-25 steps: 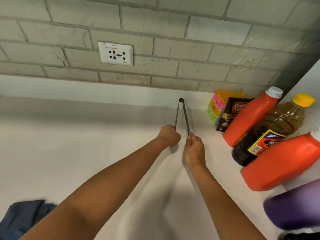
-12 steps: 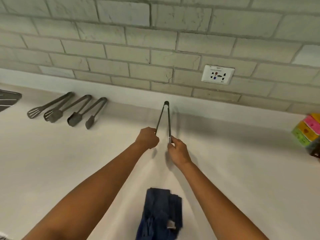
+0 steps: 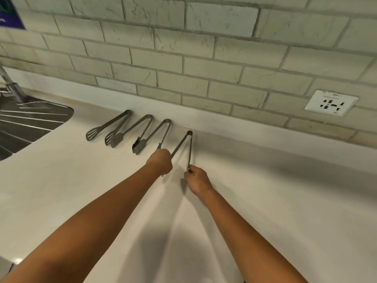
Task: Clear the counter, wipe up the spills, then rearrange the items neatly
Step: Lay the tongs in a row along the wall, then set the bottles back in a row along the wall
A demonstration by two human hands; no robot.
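Since earlier: both hands have carried the tongs leftward along the counter, so the row of three laid-out tongs now sits right beside them and the dark blue cloth has dropped out of view.
Right hand (image 3: 196,180): fingers curled, pinching the tip of the right arm of the slim grey metal tongs (image 3: 188,148).
Left hand (image 3: 161,162): closed in a fist round the tip of the left arm.
Tongs in hand: spread in a V, hinge pointing at the wall, over the white counter (image 3: 285,201).
Neighbours: three matching grey metal tongs (image 3: 142,129) lie in a row, hinges against the backsplash.
Doing it well: likely set the hinge level with the others, match their slant and gap, and avoid nudging the nearest pair.
Further back: steel sink drainer (image 3: 30,123) far left, white wall socket (image 3: 331,103) on the tiles.
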